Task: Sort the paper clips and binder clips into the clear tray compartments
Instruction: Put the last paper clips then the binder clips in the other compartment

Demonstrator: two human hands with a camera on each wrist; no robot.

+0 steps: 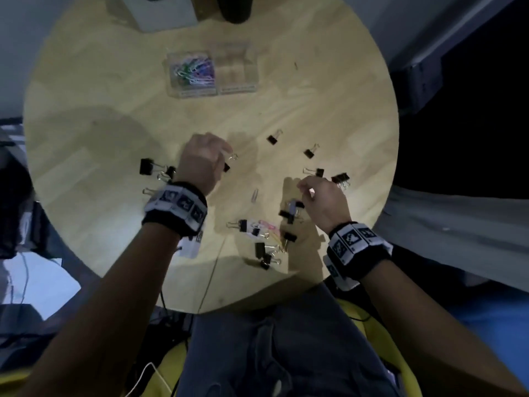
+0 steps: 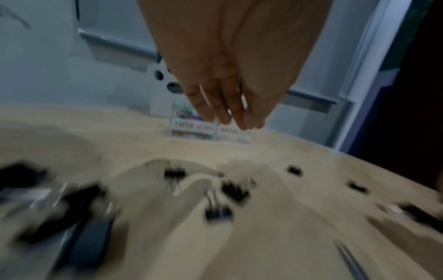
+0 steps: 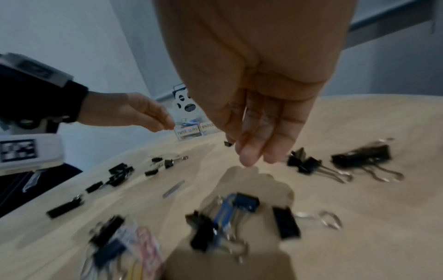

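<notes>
Both hands: left hand (image 1: 200,164) and right hand (image 1: 323,202) hover with fingers (image 2: 225,106) released, empty. Binder clips (image 1: 287,216) scattered at table (image 1: 86,138) 6 o'clock; clear tray (image 1: 211,73) at 12. Clips likely light, stiff, springy; pinch the black body, since wire handles probably swivel.

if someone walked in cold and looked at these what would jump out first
Probably the black binder clips scattered over the near half of the round wooden table, with the left hand and right hand hovering above them, holding nothing. Next, the clear tray at the far side: its left compartment holds a bright heap of coloured paper clips, while the right one looks empty.
</notes>
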